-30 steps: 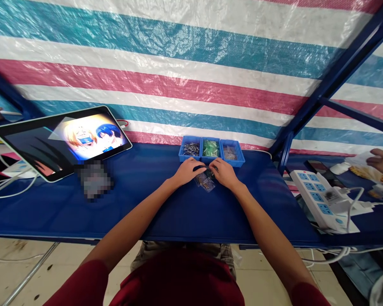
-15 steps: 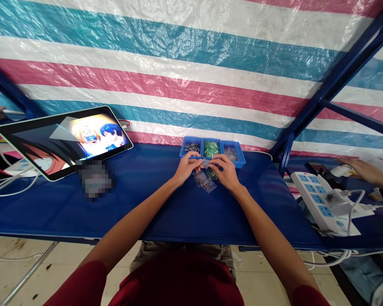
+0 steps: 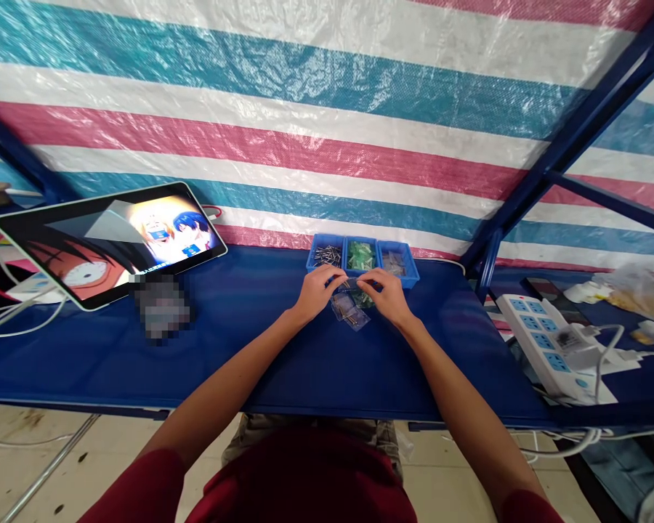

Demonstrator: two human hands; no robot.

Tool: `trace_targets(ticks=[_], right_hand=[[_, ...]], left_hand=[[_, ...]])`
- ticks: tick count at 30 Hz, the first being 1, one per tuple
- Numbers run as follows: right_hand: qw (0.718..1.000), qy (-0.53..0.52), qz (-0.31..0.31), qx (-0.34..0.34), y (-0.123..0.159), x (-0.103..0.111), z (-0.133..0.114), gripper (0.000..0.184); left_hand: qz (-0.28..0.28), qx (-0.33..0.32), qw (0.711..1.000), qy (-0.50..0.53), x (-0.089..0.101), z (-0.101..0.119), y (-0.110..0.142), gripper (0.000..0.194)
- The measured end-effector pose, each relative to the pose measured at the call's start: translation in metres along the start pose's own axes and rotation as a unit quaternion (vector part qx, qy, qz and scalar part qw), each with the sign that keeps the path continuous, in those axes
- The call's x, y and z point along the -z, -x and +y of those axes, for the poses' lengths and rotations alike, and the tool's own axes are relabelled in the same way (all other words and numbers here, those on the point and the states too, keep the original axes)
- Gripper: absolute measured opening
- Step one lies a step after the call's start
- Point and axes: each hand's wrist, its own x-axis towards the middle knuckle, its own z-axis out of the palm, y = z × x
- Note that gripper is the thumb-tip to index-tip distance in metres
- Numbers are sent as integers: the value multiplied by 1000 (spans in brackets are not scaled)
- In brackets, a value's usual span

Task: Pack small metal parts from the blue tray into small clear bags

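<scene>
My left hand (image 3: 317,292) and my right hand (image 3: 388,294) are both pinched on a small clear plastic bag (image 3: 353,284), held between them just above the blue table (image 3: 283,349). Under the hands lie a few more small clear bags with dark parts (image 3: 352,313). Right behind the hands stand three small blue bins: one with metal pins (image 3: 325,256), one with green parts (image 3: 361,255), one with clear bags (image 3: 395,263).
A tablet (image 3: 109,240) playing a cartoon leans at the left, with a blurred object (image 3: 160,308) in front of it and white cables (image 3: 11,319). A white power strip (image 3: 550,345) lies at the right. A striped tarp (image 3: 305,123) hangs behind the table.
My hands rose from the bags on the table and took up one small clear bag between them. Another person's hand at the far right has left the view.
</scene>
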Motion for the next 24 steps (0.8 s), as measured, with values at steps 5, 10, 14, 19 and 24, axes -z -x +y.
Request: trace_targets(ticks=[5,10,14,19,24], right_hand=[[996,-63,1,-64,1,-3,3,26],[998,-52,5,-17,3,-3,3,29],[998,9,-2,58,5,-3,0,24],[1000,-5,23,12,2,-1,-2,26],[965,-197,70,-161,-7,10,12,26]], left_hand=[[-19,96,988,117,-4,-1,2,28],[-6,169,956,239,-7,-6,-1,31],[2,197,935,294,-8,-4,-3,32],[-28,226,927,298,-8,-4,-2,44],[-46,186,976,102,0,-11,-2,39]])
